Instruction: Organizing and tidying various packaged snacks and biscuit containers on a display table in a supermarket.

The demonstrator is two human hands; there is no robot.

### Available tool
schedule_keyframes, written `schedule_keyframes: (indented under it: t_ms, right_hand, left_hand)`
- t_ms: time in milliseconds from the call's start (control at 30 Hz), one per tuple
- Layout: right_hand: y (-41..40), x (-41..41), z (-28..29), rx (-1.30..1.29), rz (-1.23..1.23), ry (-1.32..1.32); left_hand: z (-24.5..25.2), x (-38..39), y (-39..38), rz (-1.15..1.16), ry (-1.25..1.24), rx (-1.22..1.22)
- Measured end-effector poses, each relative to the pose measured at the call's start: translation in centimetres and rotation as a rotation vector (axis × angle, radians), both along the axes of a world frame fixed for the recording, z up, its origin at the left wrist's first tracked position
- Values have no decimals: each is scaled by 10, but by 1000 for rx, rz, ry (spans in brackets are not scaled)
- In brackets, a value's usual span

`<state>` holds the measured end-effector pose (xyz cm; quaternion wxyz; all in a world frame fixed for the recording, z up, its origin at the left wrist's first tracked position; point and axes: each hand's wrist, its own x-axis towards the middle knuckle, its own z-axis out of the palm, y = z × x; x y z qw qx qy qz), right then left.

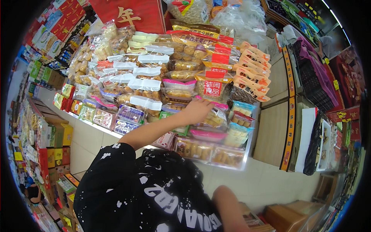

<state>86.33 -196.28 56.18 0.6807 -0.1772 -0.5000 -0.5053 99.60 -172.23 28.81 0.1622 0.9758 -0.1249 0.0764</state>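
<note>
My left hand [200, 110] reaches over the display of packed snacks, back of the hand up. Its fingers rest at a pink-edged clear bag of pastries [215, 119]; whether they grip it is hidden. Just beyond stands a clear bag with a red label [213, 85]. Left of the hand are stacked bags of long pastries [178, 94], some with pink or purple edges. In front lies another pink-edged pack [207, 135], beside clear boxes of pastries [194, 149]. My right hand is out of view; only the bare right arm [227, 206] shows at the bottom.
Orange-topped snack bags [252, 78] and blue-edged packs [240, 134] line the display's right side. White-topped bags [145, 84] fill its middle. A wooden cabinet [271, 136] stands at right. Stacked cartons [55, 136] stand at left; brown boxes [292, 216] sit at lower right.
</note>
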Motion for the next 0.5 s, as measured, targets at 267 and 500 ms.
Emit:
schedule_keyframes:
  t_ms: [267,500]
  right_hand:
    - [-36,-17,-13,116,-684,22]
    - [-15,-14,-13,60,-2318,433]
  left_hand:
    - [-50,30,6,115,274,-205]
    - [-45,7,-13,157,-342,-21]
